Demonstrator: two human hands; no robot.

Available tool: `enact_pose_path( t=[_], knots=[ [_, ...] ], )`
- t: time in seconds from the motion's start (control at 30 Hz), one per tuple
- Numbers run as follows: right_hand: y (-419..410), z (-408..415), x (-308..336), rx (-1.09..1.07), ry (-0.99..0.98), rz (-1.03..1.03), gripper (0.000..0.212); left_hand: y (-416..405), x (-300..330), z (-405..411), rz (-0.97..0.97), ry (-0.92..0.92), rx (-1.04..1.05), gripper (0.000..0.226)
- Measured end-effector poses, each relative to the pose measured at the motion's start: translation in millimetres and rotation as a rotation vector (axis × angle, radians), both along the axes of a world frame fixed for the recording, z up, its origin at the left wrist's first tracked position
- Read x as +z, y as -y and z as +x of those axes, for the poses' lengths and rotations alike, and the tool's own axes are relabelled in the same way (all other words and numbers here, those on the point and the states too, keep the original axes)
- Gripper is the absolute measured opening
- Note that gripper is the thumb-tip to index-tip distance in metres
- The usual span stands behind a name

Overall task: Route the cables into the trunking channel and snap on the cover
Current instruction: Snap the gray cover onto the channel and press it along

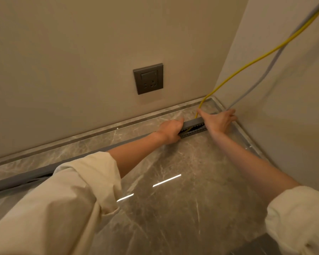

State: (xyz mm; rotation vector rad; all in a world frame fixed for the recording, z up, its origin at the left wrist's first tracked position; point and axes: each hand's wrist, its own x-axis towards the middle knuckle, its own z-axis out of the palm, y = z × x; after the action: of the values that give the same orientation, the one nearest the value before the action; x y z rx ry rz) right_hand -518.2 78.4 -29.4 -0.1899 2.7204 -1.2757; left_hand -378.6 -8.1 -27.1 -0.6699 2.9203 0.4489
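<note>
I saw the left hand gripping the grey channel — fingers curled over it. Right hand lay spread at its end, beside the yellow cable.

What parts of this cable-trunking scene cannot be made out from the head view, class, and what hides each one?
- Trunking channel, head view: its middle stretch is hidden by the left hand and forearm.
- Yellow cable and grey cable: upper ends cut off by the top right edge.
- Grey cable's lower end: hidden behind the right hand.
- Wall socket: markings too small to read.
- Cover: too blurred to tell apart from the channel.
</note>
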Motion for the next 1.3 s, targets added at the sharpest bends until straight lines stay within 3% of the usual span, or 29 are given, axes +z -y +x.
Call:
enact_pose_path(
  t=[0.1, 0.2, 0.3, 0.37, 0.53, 0.63, 0.9, 1.03, 1.3],
  knots=[
    [14, -6, 5, -0.096, 0.048, -0.036, 0.094, -2, 2, -4, 0.005, -0.013, 0.026, 0.043],
    [19, -9, 1, -0.14, 0.072, -0.245, 0.055, -3, 1, -6, -0.001, -0.008, 0.027, 0.042],
    [16, -21, -1, -0.058, 0.05, -0.233, 0.019, -1, 3, -4, -0.003, -0.023, 0.037, 0.041],
    [13, -33, 0, 0.039, 0.057, -0.159, 0.02, 1, 7, -4, -0.003, -0.043, 0.042, 0.041],
    [9, -62, 6, 0.157, 0.166, -0.199, 0.026, 2, 15, -2, -0.012, -0.06, 0.018, 0.042],
    [10, -69, 9, 0.156, 0.198, -0.246, 0.014, 2, 20, -1, -0.032, -0.074, 0.016, 0.04],
    [15, -75, 20, 0.131, 0.229, -0.302, 0.032, 3, 38, 0, -0.036, -0.08, 0.002, 0.038],
    [14, -80, 23, 0.105, 0.187, -0.279, 0.021, 4, 45, -1, -0.047, -0.091, 0.01, 0.039],
    [12, -91, 33, 0.089, 0.186, -0.264, 0.03, 5, 55, -6, -0.04, -0.085, -0.007, 0.04]
  ],
)
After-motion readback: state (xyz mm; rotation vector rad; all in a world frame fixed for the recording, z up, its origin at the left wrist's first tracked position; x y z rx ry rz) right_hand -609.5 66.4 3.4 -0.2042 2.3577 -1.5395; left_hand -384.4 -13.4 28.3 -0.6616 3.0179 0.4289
